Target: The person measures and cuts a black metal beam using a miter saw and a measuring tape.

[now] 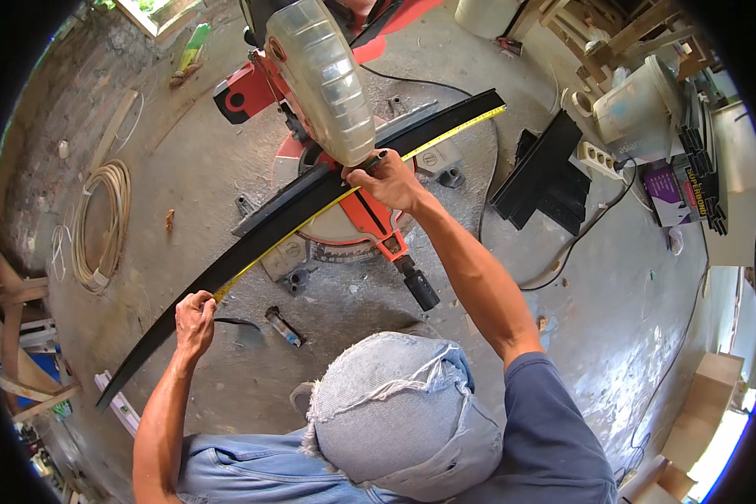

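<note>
A long black profile (269,231) lies slantwise across the bed of a red miter saw (365,210). A yellow tape measure blade (298,225) stretches along its near edge. My left hand (195,323) is closed on the tape near the profile's lower-left part; the tape's case does not show. Above the saw bed, my right hand (386,178) grips a dark pen-like stick (378,158) and rests at the profile beside the tape. Just behind that hand stands the saw's clear ribbed plastic container (319,76). The saw's black handle (420,288) points toward me.
A coiled pale hose (105,227) lies on the left floor. To the right are black offcuts (550,176), a power strip (598,160), a white bucket (638,109) and a purple box (665,193). Dark cables cross the floor. A small tube-like item (284,326) lies near me.
</note>
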{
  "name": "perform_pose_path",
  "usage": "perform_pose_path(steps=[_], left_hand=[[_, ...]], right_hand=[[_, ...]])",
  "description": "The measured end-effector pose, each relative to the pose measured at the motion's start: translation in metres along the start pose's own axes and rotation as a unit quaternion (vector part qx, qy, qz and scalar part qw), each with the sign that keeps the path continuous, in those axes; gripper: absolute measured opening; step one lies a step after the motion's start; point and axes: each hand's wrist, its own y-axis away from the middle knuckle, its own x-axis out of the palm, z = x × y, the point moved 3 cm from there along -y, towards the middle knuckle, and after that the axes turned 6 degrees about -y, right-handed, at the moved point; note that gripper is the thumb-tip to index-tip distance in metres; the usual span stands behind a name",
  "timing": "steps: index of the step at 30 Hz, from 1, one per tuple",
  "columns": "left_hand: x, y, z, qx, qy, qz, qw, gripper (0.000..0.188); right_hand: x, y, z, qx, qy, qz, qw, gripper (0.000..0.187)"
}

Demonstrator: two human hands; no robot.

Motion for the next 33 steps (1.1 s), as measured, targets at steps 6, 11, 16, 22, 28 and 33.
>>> perform_pose_path(steps=[6,11,16,22,28,33], left_hand=[[-0.001,0.000,0.007,0.012,-0.055,-0.006,0.998,0.023],[-0.007,-0.004,0.011,0.027,0.023,0.041,0.999,0.022],[-0.012,-0.004,0.004,0.062,0.097,0.098,0.989,0.020],[-0.008,-0.006,-0.007,0.075,0.127,0.121,0.982,0.018],[-0.012,-0.003,-0.007,0.035,0.125,0.110,0.985,0.020],[-0.010,-0.004,-0.005,0.056,0.091,0.087,0.991,0.020]], right_hand=[[0.002,0.010,-0.006,0.060,0.046,0.028,0.997,0.012],[0.003,0.020,0.007,-0.109,-0.010,-0.156,0.982,0.011],[-0.070,0.058,-0.024,-0.155,-0.075,-0.539,0.825,0.031],[-0.131,0.058,-0.053,0.086,-0.002,-0.568,0.819,0.034],[-0.139,0.046,-0.044,0.086,-0.144,-0.566,0.807,0.036],[-0.144,0.039,-0.045,0.111,0.040,-0.557,0.822,0.035]])
